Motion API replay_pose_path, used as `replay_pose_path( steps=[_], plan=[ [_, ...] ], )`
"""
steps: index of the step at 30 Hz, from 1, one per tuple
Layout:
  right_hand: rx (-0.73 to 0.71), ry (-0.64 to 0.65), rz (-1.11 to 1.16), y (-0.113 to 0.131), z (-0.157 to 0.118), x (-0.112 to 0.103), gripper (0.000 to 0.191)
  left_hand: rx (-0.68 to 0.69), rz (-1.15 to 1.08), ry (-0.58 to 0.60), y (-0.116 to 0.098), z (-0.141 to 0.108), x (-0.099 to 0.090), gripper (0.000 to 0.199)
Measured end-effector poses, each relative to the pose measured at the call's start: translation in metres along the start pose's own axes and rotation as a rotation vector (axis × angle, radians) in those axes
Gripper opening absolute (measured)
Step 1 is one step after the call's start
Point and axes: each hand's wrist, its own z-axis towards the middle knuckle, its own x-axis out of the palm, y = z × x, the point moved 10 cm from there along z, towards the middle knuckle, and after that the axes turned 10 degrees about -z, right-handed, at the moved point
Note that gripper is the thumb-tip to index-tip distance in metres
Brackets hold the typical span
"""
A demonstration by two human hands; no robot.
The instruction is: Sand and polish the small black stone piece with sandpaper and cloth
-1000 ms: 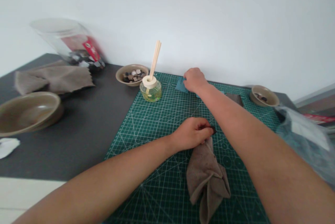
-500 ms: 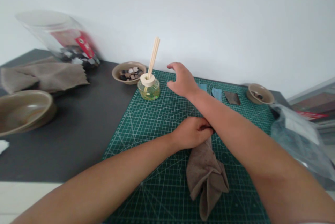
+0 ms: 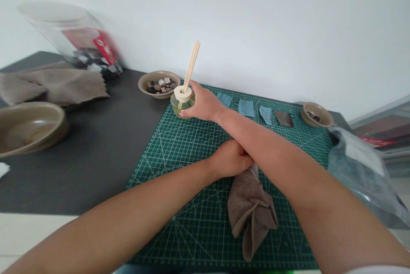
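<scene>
My right hand is wrapped around the glass jar of a reed diffuser, which has a pale wooden collar and several thin sticks rising from it. The jar stands at the mat's far left corner, and the hand covers its right side. My left hand lies lower, closed on the gathered top of a brown cloth. That cloth hangs in folds toward me over the green cutting mat. My right forearm crosses above the left fingertips and partly hides them.
Three blue pieces and a dark grey square lie along the mat's back. A bowl of stones sits behind the diffuser, a small bowl at right. At left are a large bowl, another cloth and a clear container; a plastic bag lies right.
My right hand has moved left and closed around the diffuser jar, uncovering blue pieces behind it. The left hand keeps hold of the brown cloth. The view has shifted slightly.
</scene>
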Motion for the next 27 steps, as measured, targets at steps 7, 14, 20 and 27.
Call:
replay_pose_path(
  steps=[7,14,20,27],
  plan=[
    [0.095,-0.210,0.014,-0.008,-0.048,-0.066,0.072,-0.003,0.196,0.146,-0.007,0.000,0.010,0.021],
    [0.307,-0.381,0.035,-0.044,-0.180,-0.140,0.087,0.061,0.398,0.296,-0.026,-0.009,0.026,0.021],
    [0.505,-0.347,-0.137,-0.089,-0.259,-0.141,0.097,0.152,0.654,0.457,-0.042,-0.033,0.054,0.022],
    [0.420,-0.336,-0.163,-0.078,-0.258,-0.131,0.098,0.217,0.622,0.525,-0.049,-0.046,0.063,0.022]
  ],
)
